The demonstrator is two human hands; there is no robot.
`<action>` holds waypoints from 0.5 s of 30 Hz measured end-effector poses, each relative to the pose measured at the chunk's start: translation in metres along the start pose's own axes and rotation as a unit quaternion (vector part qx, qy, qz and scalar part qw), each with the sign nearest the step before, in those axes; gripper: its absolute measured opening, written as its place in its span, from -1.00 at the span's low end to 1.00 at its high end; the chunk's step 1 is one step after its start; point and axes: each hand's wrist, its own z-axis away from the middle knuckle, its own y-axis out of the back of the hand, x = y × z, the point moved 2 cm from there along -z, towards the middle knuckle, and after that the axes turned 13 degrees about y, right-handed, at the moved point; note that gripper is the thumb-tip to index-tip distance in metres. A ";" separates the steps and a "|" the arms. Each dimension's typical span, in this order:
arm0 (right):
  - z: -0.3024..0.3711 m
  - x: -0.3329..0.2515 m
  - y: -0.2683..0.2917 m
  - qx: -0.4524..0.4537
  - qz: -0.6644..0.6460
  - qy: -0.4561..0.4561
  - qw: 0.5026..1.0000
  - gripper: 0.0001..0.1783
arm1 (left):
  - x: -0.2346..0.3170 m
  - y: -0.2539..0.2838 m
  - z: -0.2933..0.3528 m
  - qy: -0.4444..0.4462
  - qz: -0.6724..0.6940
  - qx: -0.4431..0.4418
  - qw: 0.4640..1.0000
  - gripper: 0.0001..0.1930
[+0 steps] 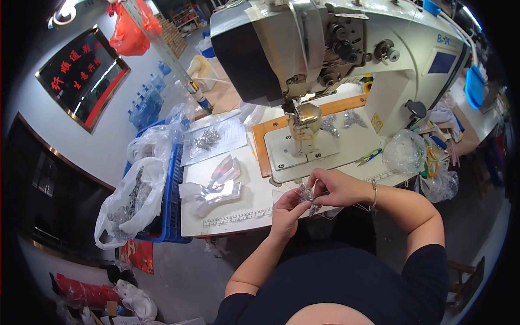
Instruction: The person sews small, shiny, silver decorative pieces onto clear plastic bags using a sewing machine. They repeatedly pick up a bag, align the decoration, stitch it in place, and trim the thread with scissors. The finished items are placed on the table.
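Note:
My left hand (285, 215) and my right hand (342, 188) meet at the front edge of the sewing table (246, 170). Between them is a small silvery, glittering piece (314, 210), pinched by the fingertips of both. Fingers cover much of it, so its exact kind is unclear. Just beyond my hands stands a large white sewing machine (403, 81), its metal needle guard (307, 115) over the plate. Similar silvery pieces (355, 119) lie on the machine bed, right of the needle. Thread snips (371, 156) with blue-green handles rest to the right.
A small heap of silvery pieces (207, 139) sits on a paper sheet (235, 130) at left, behind clear plastic packets (219, 189). A measuring tape (238, 218) runs along the front edge. Beside the table, a blue crate (174, 200) holds white bags (154, 187); a clear bag (405, 153) stands right.

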 end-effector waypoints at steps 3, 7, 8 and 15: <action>-0.006 -0.004 0.004 -0.020 0.017 -0.006 1.000 -0.55 | -0.010 0.003 -0.004 -0.015 0.014 0.028 0.999 -0.64; -0.012 0.020 0.027 -0.074 -0.184 0.014 0.980 -0.36 | -0.004 -0.002 -0.007 -0.052 0.104 0.039 0.992 -0.69; -0.007 0.023 0.040 -0.039 -0.315 -0.001 0.948 -0.23 | -0.001 -0.002 -0.010 -0.058 0.130 0.051 0.988 -0.70; 0.019 0.082 -0.014 0.129 -0.590 0.172 0.778 0.24 | 0.009 -0.001 -0.031 -0.094 0.207 0.061 0.972 -0.70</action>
